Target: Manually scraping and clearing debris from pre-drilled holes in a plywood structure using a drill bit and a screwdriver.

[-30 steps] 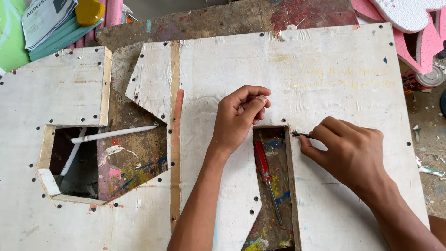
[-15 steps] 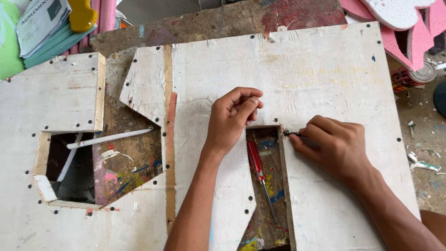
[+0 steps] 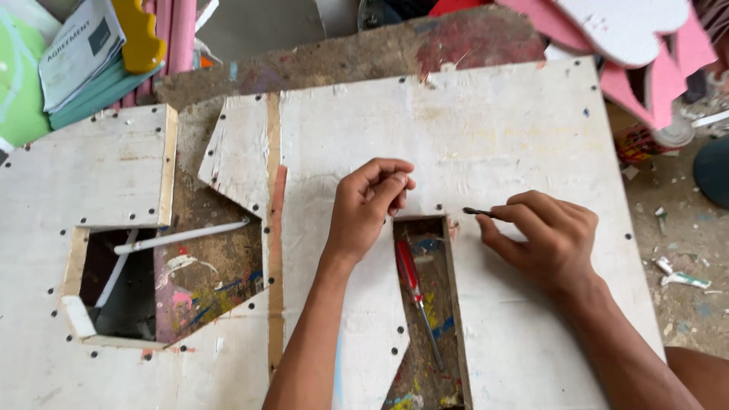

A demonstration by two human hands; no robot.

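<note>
1. Against the earlier frames, the right hand (image 3: 550,239) is seen slightly lifted and drawn to the right of the slot, and the small dark screw (image 3: 478,212) is no longer at the slot's corner.
2. The screw is pinched between the right fingers (image 3: 510,215), right of centre in the frame, just above the white board (image 3: 486,129).
3. The left hand (image 3: 370,209) is curled at the upper edge of the slot, fingertips narrowly bunched on the board; whether anything is held there cannot be told.
4. A red-handled screwdriver (image 3: 416,292) lies inside the slot, at lower centre, untouched.
5. A white rod (image 3: 181,236) rests across the left opening.
6. The step in hand is judged to be screw handling at the slot edge; careful placing of the tip would be called for.
</note>
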